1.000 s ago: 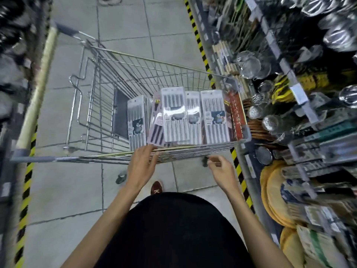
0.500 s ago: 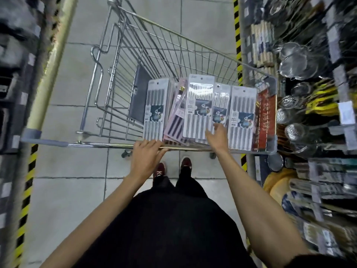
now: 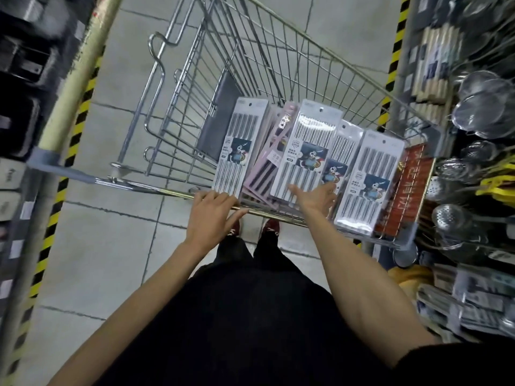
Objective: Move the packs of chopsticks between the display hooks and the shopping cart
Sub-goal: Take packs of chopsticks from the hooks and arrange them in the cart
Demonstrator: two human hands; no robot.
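The wire shopping cart (image 3: pixel 278 68) stands on grey floor tiles (image 3: pixel 111 246); chopstick packs (image 3: pixel 312 151) lean upright at its near end.

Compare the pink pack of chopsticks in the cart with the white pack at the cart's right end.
The pink pack leans tilted; the white pack stands straight. The pink pack is half hidden behind other packs; the white pack shows nearly in full. The pink pack holds dark chopsticks, the white pack grey ones. Both stand on end in the cart.
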